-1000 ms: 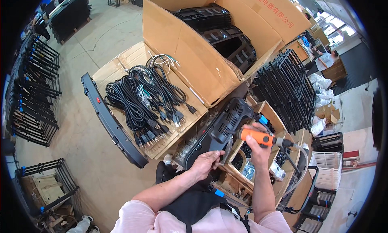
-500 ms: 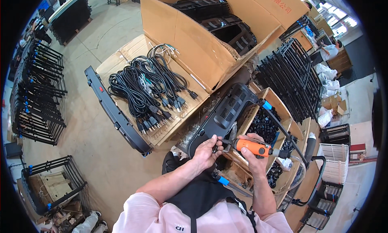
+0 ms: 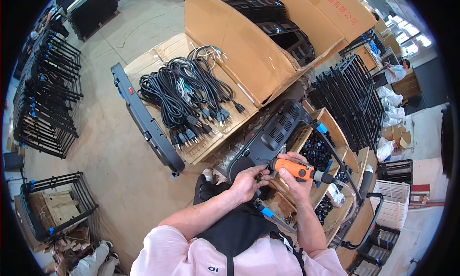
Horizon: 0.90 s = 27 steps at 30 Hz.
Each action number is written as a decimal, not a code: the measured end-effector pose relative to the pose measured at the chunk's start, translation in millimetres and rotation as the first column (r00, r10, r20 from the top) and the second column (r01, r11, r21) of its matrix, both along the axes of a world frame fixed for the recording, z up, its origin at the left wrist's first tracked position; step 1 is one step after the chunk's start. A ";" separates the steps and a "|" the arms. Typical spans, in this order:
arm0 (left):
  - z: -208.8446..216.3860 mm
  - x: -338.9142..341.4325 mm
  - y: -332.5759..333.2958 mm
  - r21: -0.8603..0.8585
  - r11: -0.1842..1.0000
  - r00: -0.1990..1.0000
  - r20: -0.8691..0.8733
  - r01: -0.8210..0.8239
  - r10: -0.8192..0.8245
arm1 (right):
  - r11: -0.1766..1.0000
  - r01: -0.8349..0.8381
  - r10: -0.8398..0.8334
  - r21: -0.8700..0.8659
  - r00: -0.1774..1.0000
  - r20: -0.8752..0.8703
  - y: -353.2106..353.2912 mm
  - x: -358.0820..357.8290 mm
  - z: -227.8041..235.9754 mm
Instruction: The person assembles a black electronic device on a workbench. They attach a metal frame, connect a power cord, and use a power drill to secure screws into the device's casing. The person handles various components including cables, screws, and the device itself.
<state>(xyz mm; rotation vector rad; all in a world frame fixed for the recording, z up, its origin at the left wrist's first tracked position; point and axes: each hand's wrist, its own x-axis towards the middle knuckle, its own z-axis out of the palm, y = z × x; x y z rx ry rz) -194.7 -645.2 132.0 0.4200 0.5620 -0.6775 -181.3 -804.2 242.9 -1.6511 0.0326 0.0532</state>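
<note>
My right hand (image 3: 298,182) is wrapped round an orange air screwdriver (image 3: 292,169), with a clear hose running from its rear end. The bit points left, over a black plastic housing (image 3: 278,130) with vent slots. My left hand (image 3: 247,184) is closed just below the bit, its fingertips pinched on small dark pieces too small to name. The housing lies slantwise in front of me, beside a black tube frame with blue tape (image 3: 321,127). Whether the bit touches anything cannot be told.
Wooden bins of small black parts (image 3: 314,149) stand to the right. Coiled black power cords (image 3: 184,94) lie on cardboard at the left, beside a long black panel (image 3: 143,118). A big cardboard box (image 3: 230,46) holds black housings. Stacked black frames (image 3: 347,99) stand beyond; a person (image 3: 396,72) is far right.
The screwdriver's bit has shifted up and left, off my left fingers and over the housing. My left hand has moved slightly lower. The whole view has shifted a little.
</note>
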 end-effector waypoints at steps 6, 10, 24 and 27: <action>-12.1 -18.4 16.1 0.006 0.992 0.985 0.121 0.123 -0.123 | 1.000 0.003 -0.003 0.000 0.999 0.043 17.1 18.5 -19.4; -14.4 -18.8 21.5 0.082 0.990 0.979 0.159 0.114 -0.126 | 1.000 -0.005 0.005 -0.003 1.000 0.005 28.9 29.2 -13.5; -20.2 -16.1 39.1 0.080 0.994 0.988 0.130 0.077 -0.087 | 0.996 -0.020 0.019 -0.091 1.000 -0.011 43.1 41.9 -8.9; -21.1 -15.2 41.1 0.058 0.996 0.990 0.121 0.071 -0.078 | 0.994 -0.029 0.028 -0.107 1.000 -0.012 43.9 43.6 -6.5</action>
